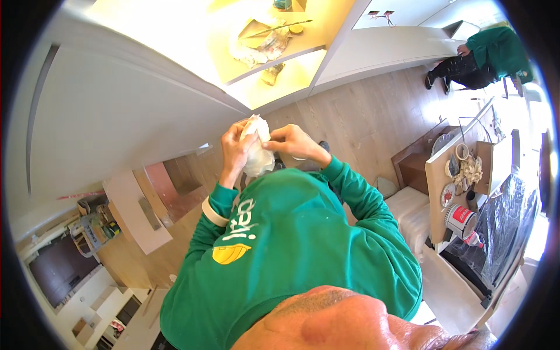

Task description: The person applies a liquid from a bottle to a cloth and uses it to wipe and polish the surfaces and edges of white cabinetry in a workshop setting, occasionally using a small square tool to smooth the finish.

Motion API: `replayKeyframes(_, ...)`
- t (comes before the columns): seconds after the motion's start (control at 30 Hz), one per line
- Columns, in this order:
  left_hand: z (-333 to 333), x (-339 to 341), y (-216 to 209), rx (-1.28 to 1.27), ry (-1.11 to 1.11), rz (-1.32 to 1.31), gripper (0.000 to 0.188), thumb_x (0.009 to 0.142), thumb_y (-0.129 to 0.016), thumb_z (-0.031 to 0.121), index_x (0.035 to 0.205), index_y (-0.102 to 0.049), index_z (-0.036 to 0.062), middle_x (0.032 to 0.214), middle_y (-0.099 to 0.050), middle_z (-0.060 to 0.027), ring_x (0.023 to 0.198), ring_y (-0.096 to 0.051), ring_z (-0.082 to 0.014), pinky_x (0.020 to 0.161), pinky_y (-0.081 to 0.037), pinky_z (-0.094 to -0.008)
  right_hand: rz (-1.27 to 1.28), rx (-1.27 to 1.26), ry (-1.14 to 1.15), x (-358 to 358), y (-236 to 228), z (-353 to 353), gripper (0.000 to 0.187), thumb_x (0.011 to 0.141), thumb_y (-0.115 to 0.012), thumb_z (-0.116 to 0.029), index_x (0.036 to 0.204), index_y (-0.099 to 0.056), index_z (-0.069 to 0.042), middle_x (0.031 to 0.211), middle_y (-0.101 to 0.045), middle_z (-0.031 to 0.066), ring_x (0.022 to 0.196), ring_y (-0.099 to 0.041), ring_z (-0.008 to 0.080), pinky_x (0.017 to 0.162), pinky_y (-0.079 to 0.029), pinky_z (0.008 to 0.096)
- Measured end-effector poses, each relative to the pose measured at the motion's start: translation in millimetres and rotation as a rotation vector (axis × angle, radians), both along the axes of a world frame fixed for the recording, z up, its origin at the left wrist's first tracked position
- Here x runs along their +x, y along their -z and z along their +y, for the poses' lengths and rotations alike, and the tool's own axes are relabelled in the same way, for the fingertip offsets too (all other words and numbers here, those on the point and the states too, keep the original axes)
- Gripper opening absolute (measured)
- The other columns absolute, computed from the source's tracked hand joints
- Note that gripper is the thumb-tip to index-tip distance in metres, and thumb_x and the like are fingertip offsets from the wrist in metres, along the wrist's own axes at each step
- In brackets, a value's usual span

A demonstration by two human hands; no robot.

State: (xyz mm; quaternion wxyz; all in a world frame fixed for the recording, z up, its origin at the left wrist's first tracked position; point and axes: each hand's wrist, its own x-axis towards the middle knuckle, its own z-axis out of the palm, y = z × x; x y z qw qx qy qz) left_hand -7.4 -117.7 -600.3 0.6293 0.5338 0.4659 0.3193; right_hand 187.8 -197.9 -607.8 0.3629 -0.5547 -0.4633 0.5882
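the person's left hand (235, 146) has its fingers wrapped round a crumpled white bundle (256, 154), held out in front of the green sweatshirt (297, 221) and near the lit shelf (300, 70). the right hand (291, 142) has its thumb against the bundle's edge; whether its fingers pinch is hard to tell from above. a light, steady left grip should serve best, leaving the right fingertips free among the folds (the pale ring (213, 213) round the left sleeve (221, 197) is best kept clear).

The right hand (293, 141) has room rightward; a cabinet (300, 70) stands ahead.
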Motion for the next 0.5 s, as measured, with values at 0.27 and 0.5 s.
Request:
replayKeyframes(0.27, -8, -68, 70, -0.210, 0.058, 0.155, 0.019, 0.079, -0.074, 0.002, 0.090, -0.059, 0.0057, 0.085, -0.063, -0.0005, 0.076, -0.058, -0.0076, 0.070, -0.049, -0.0252, -0.163, -0.282, 0.445, 88, 269, 123, 0.027, 0.090, -0.071, -0.026, 0.098, -0.074, -0.001, 0.081, -0.075, 0.0087, 0.069, -0.073, 0.0176, 0.065, -0.057, 0.0312)
replayKeyframes(0.5, -42, -150, 113, -0.332, -0.108, 0.317, 0.030, 0.075, -0.077, 0.006, 0.097, -0.057, 0.0034, 0.091, -0.064, -0.0040, 0.078, -0.060, -0.0102, 0.073, -0.050, -0.0266, -0.660, -0.294, 0.675, 124, 406, 253, 0.031, 0.086, -0.064, -0.025, 0.110, -0.068, -0.005, 0.103, -0.070, 0.0250, 0.101, -0.067, 0.0422, 0.086, -0.055, 0.0515)
